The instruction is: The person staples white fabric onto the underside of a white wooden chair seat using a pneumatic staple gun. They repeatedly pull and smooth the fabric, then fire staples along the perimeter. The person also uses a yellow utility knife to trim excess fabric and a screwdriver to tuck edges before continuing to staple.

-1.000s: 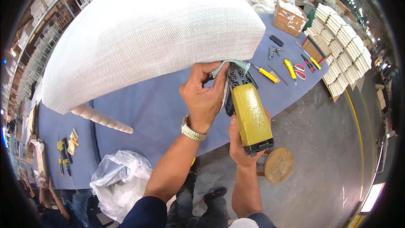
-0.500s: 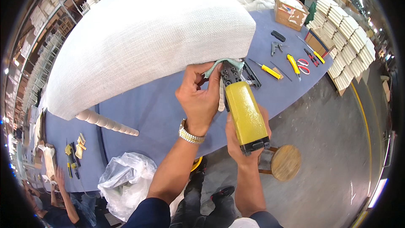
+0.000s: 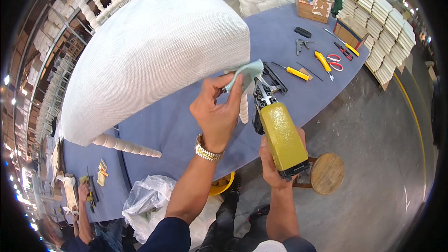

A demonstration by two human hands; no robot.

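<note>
A seat cushion [image 3: 158,51] covered in white woven fabric stands tilted on the blue-topped table, with turned wooden legs [image 3: 128,145] below it. My left hand [image 3: 215,112], a metal watch on its wrist, pinches a folded pale green fabric strip [image 3: 252,70] by the cushion's lower right edge. In my right hand [image 3: 269,165] is a yellow and black staple gun [image 3: 282,135]. Its nose points up toward the strip, just right of and below it. The gun's body covers most of my right fingers.
Behind the gun lies a black tool [image 3: 275,78]. A yellow-handled screwdriver [image 3: 297,73], a utility knife [image 3: 323,60] and red-handled scissors [image 3: 336,67] lie to the right. A wooden stool [image 3: 327,173] stands below the table edge. At lower left are a plastic bag [image 3: 149,200] and another person's arm [image 3: 84,212].
The staple gun's nose has drawn back down and right from the cushion edge, so more of the green strip shows. My left hand keeps its pinch. The whole view has shifted somewhat.
</note>
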